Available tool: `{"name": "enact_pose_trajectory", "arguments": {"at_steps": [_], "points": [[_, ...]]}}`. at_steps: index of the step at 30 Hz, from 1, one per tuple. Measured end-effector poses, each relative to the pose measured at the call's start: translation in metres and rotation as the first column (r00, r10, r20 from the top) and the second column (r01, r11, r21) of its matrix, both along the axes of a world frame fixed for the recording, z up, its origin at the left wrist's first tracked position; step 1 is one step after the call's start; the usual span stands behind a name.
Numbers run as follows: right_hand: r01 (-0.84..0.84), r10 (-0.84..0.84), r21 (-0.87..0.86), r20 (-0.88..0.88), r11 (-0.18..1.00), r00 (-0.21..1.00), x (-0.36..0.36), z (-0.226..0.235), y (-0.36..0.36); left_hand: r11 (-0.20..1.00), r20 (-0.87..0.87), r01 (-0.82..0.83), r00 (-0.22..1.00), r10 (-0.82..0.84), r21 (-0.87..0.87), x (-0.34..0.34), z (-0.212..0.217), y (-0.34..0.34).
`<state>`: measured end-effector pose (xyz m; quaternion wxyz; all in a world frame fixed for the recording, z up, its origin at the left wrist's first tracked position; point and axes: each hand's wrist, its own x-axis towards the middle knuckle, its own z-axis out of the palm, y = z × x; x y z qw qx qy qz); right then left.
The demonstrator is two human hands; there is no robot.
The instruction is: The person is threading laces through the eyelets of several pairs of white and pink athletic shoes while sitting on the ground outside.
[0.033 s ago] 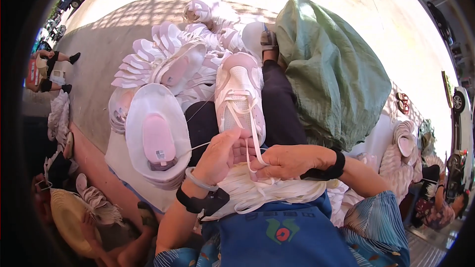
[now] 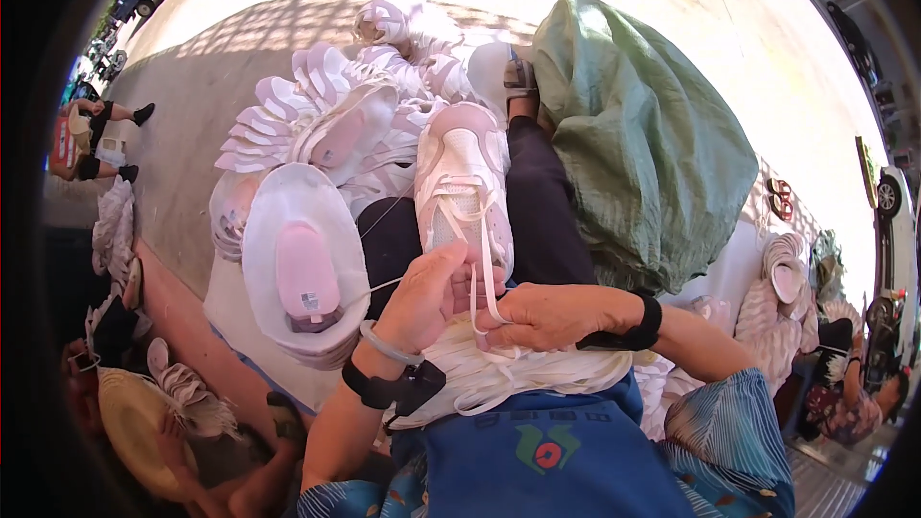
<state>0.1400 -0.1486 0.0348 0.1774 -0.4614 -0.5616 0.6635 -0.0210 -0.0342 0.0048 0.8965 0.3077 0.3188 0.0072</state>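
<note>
Over the bundle of white laces (image 2: 459, 371) at the near edge of the lap, the right hand (image 2: 552, 315) has shifted slightly leftward since the earlier frame, its thumb and finger pinching a shoelace (image 2: 486, 254). Beside it the left hand (image 2: 430, 290) is half curled; whether its fingers grip anything I cannot tell. Beyond, at the lap's far edge, sits the pink-and-white shoe (image 2: 460, 155), nearly unmoved, toe and long axis pointing away from the body, heel end partly covered by fingers.

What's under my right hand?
A bunch of white laces shows just below the right hand, bordering the blue apron. Anything directly behind the hand or beneath the bunch is covered.
</note>
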Motion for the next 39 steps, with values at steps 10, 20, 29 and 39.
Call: {"name": "enact_pose_trajectory", "arguments": {"at_steps": [10,20,29,39], "points": [[-0.186,0.104,0.346,0.243,0.919,0.964,-0.004,-0.006,0.002,0.967,-0.089,0.063,0.995,-0.043,0.247,0.014,-0.009,0.003],[0.294,-0.733,0.77,0.308,0.566,0.606,0.035,-0.024,0.025,0.46,-0.18,0.186,0.982,-0.058,0.868,-0.013,0.014,-0.01],[0.186,-0.638,0.677,0.515,0.712,0.572,0.029,-0.045,0.05,0.431,-0.256,0.288,0.958,-0.132,0.855,-0.039,0.03,-0.001],[0.335,-0.696,0.653,0.429,0.68,0.576,0.027,-0.058,0.056,0.32,-0.198,0.292,0.934,-0.296,0.901,-0.074,0.045,-0.001]]}}
